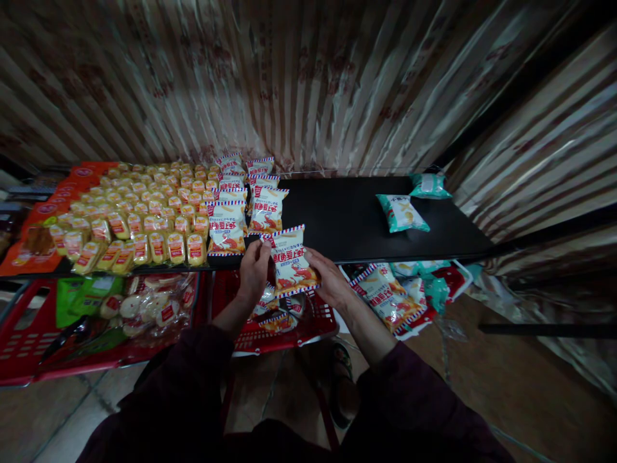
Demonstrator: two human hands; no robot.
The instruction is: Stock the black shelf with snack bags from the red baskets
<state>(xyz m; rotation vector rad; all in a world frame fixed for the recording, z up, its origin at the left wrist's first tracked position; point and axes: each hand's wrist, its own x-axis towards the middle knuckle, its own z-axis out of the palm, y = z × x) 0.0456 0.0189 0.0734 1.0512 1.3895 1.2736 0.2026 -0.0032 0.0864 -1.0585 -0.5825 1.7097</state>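
Note:
Between my two hands is a white and orange snack bag [292, 262] with a striped top edge, its front facing me. My left hand [254, 271] is closed on the bag's left side, thumb near the top corner. My right hand [328, 276] grips the right side. The bag is held at the front edge of a black shelf [332, 218]. Just behind it, matching snack bags stand in two rows, one led by a bag [226, 226] at the left, the other by a bag [267, 209] nearer the held one.
Many small yellow wrapped cakes [149, 218] fill the shelf's left, beside orange packets [62, 206]. Two teal bags [402, 213] lie at the right. Below are a red basket [294, 337] with snack bags, another with wrapped cakes [159, 308], and larger striped bags [383, 292] at right.

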